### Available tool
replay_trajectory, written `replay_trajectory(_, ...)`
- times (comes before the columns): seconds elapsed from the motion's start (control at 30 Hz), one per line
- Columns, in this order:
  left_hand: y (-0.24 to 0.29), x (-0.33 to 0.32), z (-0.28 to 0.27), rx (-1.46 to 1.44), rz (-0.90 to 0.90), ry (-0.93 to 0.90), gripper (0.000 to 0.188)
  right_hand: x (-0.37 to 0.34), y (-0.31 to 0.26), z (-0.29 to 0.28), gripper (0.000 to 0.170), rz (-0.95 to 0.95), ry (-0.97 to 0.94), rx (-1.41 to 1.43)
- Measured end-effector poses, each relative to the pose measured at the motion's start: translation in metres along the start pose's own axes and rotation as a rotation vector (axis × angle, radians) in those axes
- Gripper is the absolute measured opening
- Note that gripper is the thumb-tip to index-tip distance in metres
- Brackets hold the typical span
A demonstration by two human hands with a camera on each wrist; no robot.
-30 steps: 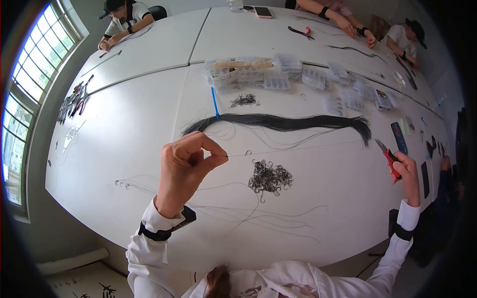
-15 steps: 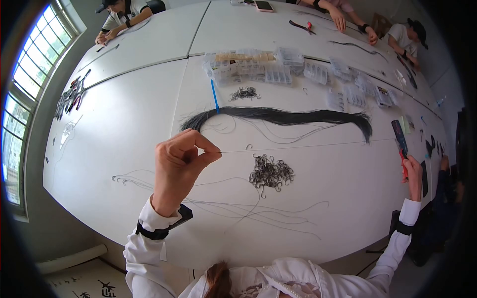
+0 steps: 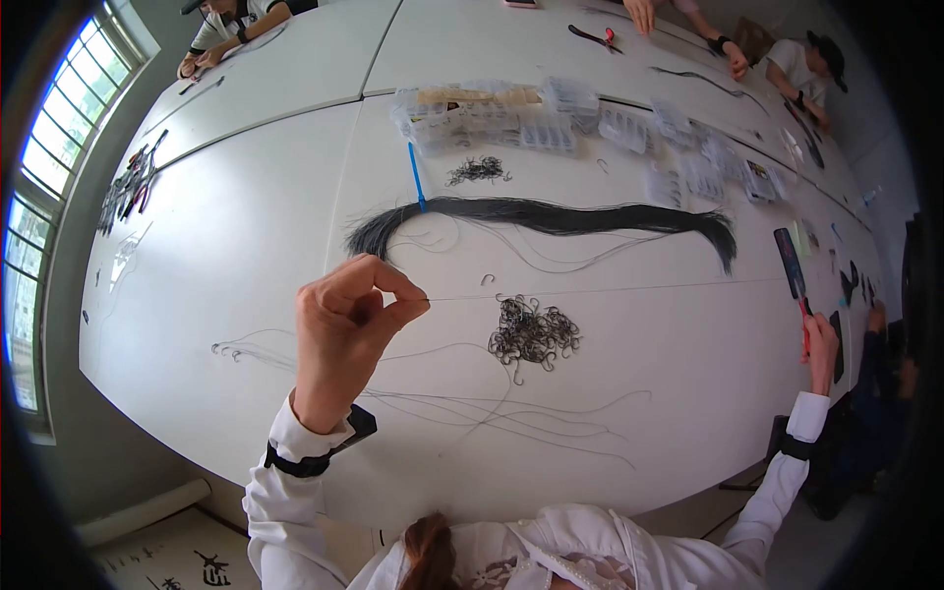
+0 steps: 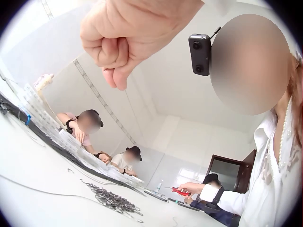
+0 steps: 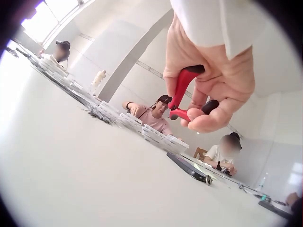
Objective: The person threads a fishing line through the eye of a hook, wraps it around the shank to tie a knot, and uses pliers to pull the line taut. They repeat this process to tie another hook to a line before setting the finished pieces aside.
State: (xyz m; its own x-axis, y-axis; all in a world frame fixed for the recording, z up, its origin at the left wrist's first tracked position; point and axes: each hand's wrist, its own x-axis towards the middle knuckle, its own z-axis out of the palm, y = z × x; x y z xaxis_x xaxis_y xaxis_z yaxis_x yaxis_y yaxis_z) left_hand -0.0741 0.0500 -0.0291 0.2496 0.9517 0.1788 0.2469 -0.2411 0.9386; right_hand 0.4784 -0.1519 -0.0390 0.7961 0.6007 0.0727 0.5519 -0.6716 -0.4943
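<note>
In the head view my left hand (image 3: 344, 339) pinches one end of a thin line (image 3: 590, 292) between thumb and forefinger. The line runs nearly straight across to the right, toward the red-handled pliers (image 3: 806, 339). My right hand (image 3: 823, 354) grips these pliers; in the right wrist view their red handles (image 5: 185, 85) lie between thumb and fingers. Below the line is a pile of dark fish hooks (image 3: 531, 332), with a single hook (image 3: 488, 279) beside it. Several loose lines (image 3: 511, 413) lie nearer me, some with hooks (image 3: 228, 350) at their left ends.
A long black bundle of strands (image 3: 570, 218) with a blue tie (image 3: 416, 177) lies behind the line. Farther back are a smaller hook pile (image 3: 479, 171) and clear plastic boxes (image 3: 492, 123). Several pliers (image 3: 133, 182) sit at the left edge. Other people work across the table.
My right hand has moved outward to the right with the pliers, and the line now spans farther. The left hand has shifted slightly left, still pinching. The head view has tilted a little.
</note>
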Motion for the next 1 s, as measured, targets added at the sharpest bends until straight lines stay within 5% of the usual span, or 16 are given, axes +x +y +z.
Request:
replay_trajectory(0.2,0.014,-0.013,-0.016,0.0,0.007,-0.002,0.015,0.021,0.062,-0.007,0.028,-0.173,0.29,-0.263)
replay_trajectory(0.3,0.039,-0.026,-0.016,-0.145,0.156,-0.347,0.012,-0.012,-0.011,-0.012,0.023,-0.042,0.061,-0.081)
replay_trajectory(0.47,0.058,-0.016,-0.009,-0.674,0.514,-1.011,0.016,-0.049,-0.096,0.023,0.028,-0.577,-0.126,-0.084)
replay_trajectory(0.53,0.067,-0.032,0.007,-0.585,0.429,-0.766,0.015,-0.06,-0.125,0.039,0.032,-0.666,-0.312,-0.114)
replay_trajectory(0.57,0.074,-0.032,0.011,-0.342,0.328,-0.763,0.005,-0.063,-0.136,0.047,0.034,-0.716,-0.385,-0.153)
replay_trajectory(0.67,0.064,-0.034,0.041,-0.247,0.044,-0.693,0.012,-0.061,-0.148,0.079,0.036,-0.885,-0.43,-0.194)
replay_trajectory(1.0,0.034,-0.032,0.069,-0.189,0.033,-0.377,0.011,-0.042,-0.172,0.127,0.042,-1.082,-0.468,-0.167)
